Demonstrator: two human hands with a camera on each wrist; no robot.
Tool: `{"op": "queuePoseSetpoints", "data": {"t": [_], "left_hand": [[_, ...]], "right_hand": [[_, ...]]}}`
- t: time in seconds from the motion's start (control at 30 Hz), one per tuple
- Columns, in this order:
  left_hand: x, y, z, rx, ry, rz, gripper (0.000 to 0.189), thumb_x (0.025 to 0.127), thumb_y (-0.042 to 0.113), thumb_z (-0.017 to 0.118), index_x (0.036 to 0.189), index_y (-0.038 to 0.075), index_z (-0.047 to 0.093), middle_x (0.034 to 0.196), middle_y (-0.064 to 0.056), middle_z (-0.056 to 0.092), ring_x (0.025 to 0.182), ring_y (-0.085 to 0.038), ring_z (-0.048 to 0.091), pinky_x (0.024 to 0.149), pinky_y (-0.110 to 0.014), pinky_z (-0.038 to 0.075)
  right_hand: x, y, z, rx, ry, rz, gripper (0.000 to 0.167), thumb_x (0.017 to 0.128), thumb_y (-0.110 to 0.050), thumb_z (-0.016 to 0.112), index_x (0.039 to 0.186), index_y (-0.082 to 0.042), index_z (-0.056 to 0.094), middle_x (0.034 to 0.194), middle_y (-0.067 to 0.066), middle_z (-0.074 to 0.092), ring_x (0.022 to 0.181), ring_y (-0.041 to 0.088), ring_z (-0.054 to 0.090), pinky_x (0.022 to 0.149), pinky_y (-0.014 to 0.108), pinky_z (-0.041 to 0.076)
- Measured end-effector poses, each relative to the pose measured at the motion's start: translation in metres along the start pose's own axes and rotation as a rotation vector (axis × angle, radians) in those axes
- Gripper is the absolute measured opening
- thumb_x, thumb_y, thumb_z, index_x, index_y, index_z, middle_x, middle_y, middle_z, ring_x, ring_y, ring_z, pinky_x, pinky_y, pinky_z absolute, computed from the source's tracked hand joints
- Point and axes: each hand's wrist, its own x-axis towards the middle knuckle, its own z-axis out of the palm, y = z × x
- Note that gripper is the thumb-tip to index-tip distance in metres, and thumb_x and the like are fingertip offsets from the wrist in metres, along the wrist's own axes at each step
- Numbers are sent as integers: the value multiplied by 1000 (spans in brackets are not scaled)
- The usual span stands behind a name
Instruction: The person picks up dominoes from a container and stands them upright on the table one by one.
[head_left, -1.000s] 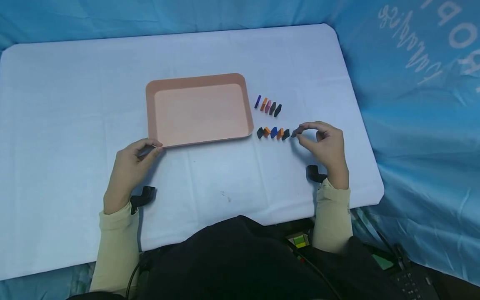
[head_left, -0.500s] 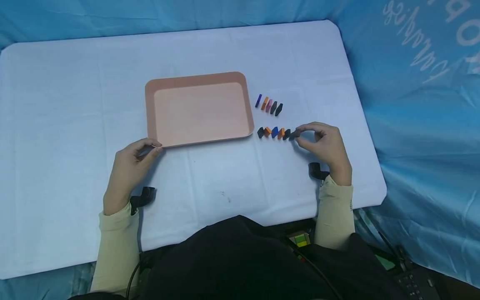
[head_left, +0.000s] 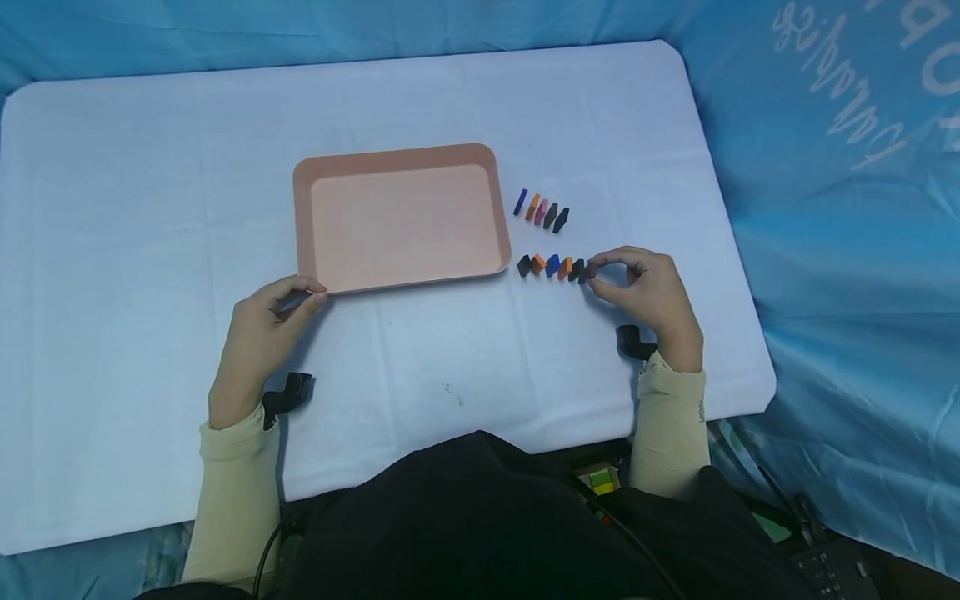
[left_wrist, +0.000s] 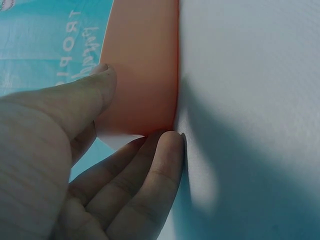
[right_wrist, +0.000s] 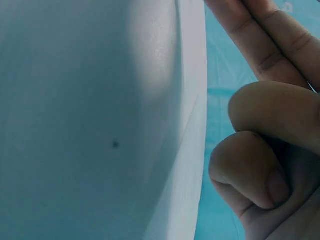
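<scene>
In the head view my left hand (head_left: 264, 337) is at the near left corner of a shallow pink tray (head_left: 303, 225). The left wrist view shows my thumb on the wall of the tray (left_wrist: 142, 65) and my fingers around its corner. My right hand (head_left: 651, 293) pinches a small dark domino block (head_left: 582, 273) at the right end of the nearer row, between thumb and index finger. Beside it stand upright black, orange and blue domino blocks (head_left: 552, 266). In the right wrist view my right hand (right_wrist: 275, 115) shows curled lower fingers; the block is out of sight.
Farther back, a second row of thin upright blocks (head_left: 542, 212) in purple, orange, pink and dark tones stands right of the tray. A white cloth (head_left: 420, 375) covers the table. Blue curtains (head_left: 825, 275) hang behind and at the right.
My right hand has brought the dark domino block leftward to the end of the nearer row, narrowing the gap. The left hand stays at the tray corner. The view has shifted slightly.
</scene>
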Motion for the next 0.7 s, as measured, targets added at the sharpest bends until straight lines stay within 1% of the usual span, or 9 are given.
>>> {"op": "queuePoseSetpoints", "data": {"t": [0.07, 0.17, 0.23, 0.33, 0.43, 0.5, 0.57, 0.67, 0.7], "left_hand": [[0, 0, 1, 1, -7, -1, 30, 99, 34, 66, 114, 9, 71, 123, -12, 69, 126, -29, 60, 97, -46, 54], [0, 1, 2, 6, -16, -6, 31, 99, 34, 65, 115, 8, 70, 125, -12, 69, 127, -29, 60, 97, -47, 54], [0, 1, 2, 13, -19, -8, 34, 99, 33, 65, 121, 7, 65, 127, -15, 67, 127, -32, 60, 96, -49, 54], [-1, 1, 2, 18, -26, -18, 48, 99, 34, 66, 136, 7, 52, 134, -20, 63, 125, -37, 60, 95, -53, 54], [-2, 0, 1, -4, -38, -28, 68, 98, 36, 67, 150, 12, 31, 139, -24, 58, 119, -39, 64, 95, -53, 54], [-2, 0, 1, -43, -50, -39, 80, 97, 37, 68, 156, 17, 17, 141, -22, 57, 117, -38, 65, 96, -46, 55], [-2, 0, 0, -100, -59, -46, 89, 96, 36, 69, 157, 20, 7, 142, -21, 56, 116, -37, 66, 96, -32, 56], [-2, -1, 0, -165, -73, -63, 95, 95, 33, 71, 157, 21, -2, 142, -20, 56, 119, -37, 64, 91, -11, 51], [-1, -1, 0, -181, -77, -64, 96, 96, 32, 70, 157, 20, -3, 143, -21, 55, 122, -37, 62, 89, -7, 48]], "right_hand": [[-1, 1, 0, -11, -6, 16, 23, 86, -23, 81, 107, -14, 78, 107, 1, 73, 75, 22, 44, 60, 28, 35], [-2, 3, 0, -17, -22, 34, 25, 86, -25, 80, 109, -14, 77, 111, 2, 72, 83, 20, 47, 64, 27, 37], [-2, 3, 0, -21, -28, 34, 27, 86, -25, 80, 110, -13, 77, 112, 3, 72, 84, 20, 48, 65, 28, 37], [-2, 3, 0, -24, -34, 32, 28, 86, -26, 80, 111, -13, 77, 113, 5, 72, 85, 21, 48, 66, 28, 38], [-2, 3, 0, -32, -35, 32, 27, 86, -25, 81, 110, -13, 77, 112, 4, 72, 84, 22, 48, 65, 29, 38], [-2, 3, 0, -31, -35, 29, 27, 86, -24, 81, 110, -14, 77, 111, 4, 72, 83, 22, 48, 64, 29, 38], [-1, 3, 0, -36, -33, 24, 26, 86, -22, 81, 110, -14, 77, 110, 3, 72, 82, 21, 48, 64, 28, 37], [-1, 4, 0, -46, -32, 20, 26, 86, -22, 81, 110, -14, 77, 107, 4, 72, 78, 21, 47, 62, 28, 36], [-1, 3, 0, -52, -33, 19, 26, 86, -22, 81, 110, -14, 77, 107, 4, 72, 77, 21, 46, 61, 28, 36]]}}
